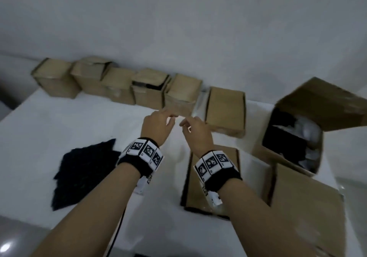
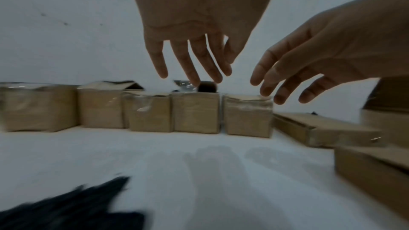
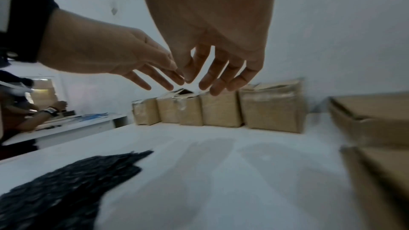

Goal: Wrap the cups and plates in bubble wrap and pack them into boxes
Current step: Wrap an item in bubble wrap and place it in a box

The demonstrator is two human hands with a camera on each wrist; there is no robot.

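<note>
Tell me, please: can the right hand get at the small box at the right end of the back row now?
Probably yes. The right hand is empty, its fingers relaxed, and it hovers just before that box. Nothing stands between them; the left hand is beside it, not in the way.

white table (image 1: 59, 121) | white wall (image 1: 178, 18) | second table, far left (image 3: 73, 127) | another person's arm (image 3: 33, 118)

no readable text; wrist bands (image 1: 146, 150) bear only coded squares.
</note>
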